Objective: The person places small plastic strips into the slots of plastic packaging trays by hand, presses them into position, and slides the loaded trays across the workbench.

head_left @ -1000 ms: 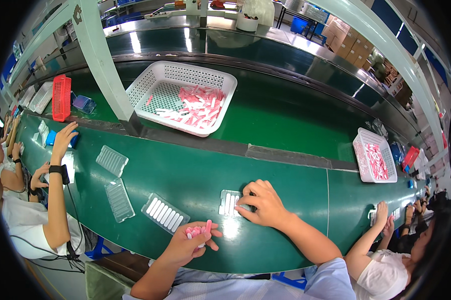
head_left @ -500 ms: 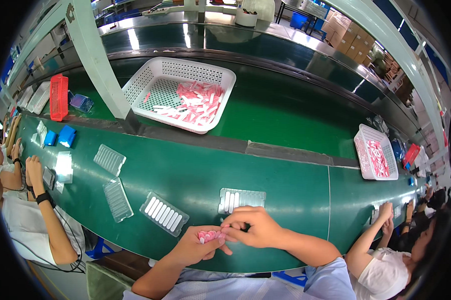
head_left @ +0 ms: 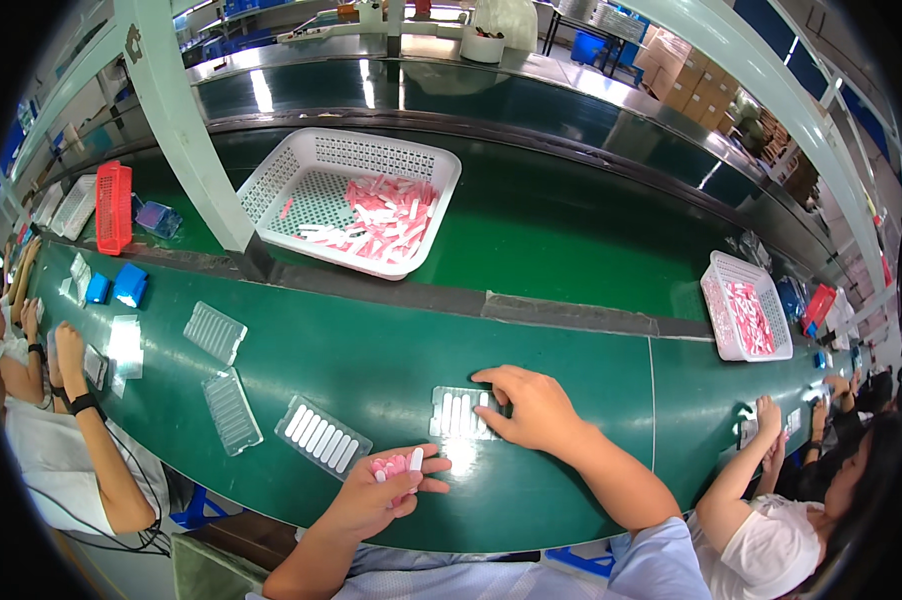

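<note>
My left hand [head_left: 376,492] is closed round a small bunch of pink-and-white strips [head_left: 396,466], with one white strip standing out by the fingertips. My right hand [head_left: 536,408] reaches over a clear slotted tray [head_left: 449,434], its thumb and index finger apart. The thumb touches the tray by the rightmost visible white strip [head_left: 482,400]; the hand hides the tray's right end. Several white strips fill that tray's left slots. Left of it lies a second clear tray [head_left: 289,432] with white strips in its slots.
Two slotted trays without strips, an upper one [head_left: 215,331] and a lower one [head_left: 233,412], lie to the left. Beyond the table's ledge stands a white basket [head_left: 271,185] of pink-and-white strips; another basket [head_left: 713,318] is at right. Co-workers [head_left: 81,450] sit on both sides.
My hands have come apart. The right hand has moved up and right from the left hand to the tray, where more white strips now show. The left hand still holds its bunch.
</note>
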The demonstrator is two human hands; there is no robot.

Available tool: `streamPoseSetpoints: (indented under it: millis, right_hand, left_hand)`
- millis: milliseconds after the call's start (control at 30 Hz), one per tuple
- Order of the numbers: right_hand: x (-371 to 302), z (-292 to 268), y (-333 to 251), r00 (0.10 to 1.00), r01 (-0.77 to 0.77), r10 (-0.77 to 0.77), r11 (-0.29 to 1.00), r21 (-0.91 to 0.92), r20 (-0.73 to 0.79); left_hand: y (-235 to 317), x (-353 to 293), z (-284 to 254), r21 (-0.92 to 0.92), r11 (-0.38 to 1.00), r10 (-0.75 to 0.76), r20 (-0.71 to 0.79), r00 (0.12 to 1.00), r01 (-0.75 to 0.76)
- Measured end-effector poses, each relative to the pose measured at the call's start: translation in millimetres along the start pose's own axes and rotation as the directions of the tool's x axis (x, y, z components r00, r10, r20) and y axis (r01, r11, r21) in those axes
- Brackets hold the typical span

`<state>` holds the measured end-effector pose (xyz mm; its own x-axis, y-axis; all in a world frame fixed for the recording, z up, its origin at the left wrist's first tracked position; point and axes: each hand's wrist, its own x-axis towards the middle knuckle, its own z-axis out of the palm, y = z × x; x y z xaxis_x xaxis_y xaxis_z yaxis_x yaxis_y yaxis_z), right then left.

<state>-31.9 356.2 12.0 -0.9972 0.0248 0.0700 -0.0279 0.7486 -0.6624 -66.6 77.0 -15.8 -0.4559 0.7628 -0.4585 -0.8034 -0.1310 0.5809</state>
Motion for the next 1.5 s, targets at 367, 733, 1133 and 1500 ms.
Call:
streamPoseSetpoints:
  millis: [367, 733, 1133, 1500]
  right_hand:
    - [-22.9, 11.3, -37.8, 0.984, 0.027, -0.109, 0.876, 0.481, 0.144]
    - [-29.6, 6.9, -25.5, 0.978, -0.085, -0.052, 0.790, 0.607, 0.203]
    - [-35.4, 20.8, -21.5, 0.967, -0.192, 0.007, 0.680, 0.707, 0.255]
    - [-35.1, 12.9, -42.5, 0.962, 0.015, -0.152, 0.861, 0.509, 0.228]
  left_hand:
    - [3.2, 2.7, 11.9, 0.209, 0.978, -0.025, 0.049, 0.999, 0.015]
    - [0.5, 2.8, 17.5, 0.291, 0.956, -0.015, 0.129, 0.991, -0.023]
    - [4.0, 2.1, 24.6, 0.337, 0.937, 0.000, 0.272, 0.962, -0.096]
    - [4.2, -0.2, 28.0, 0.391, 0.909, 0.057, 0.227, 0.972, -0.145]
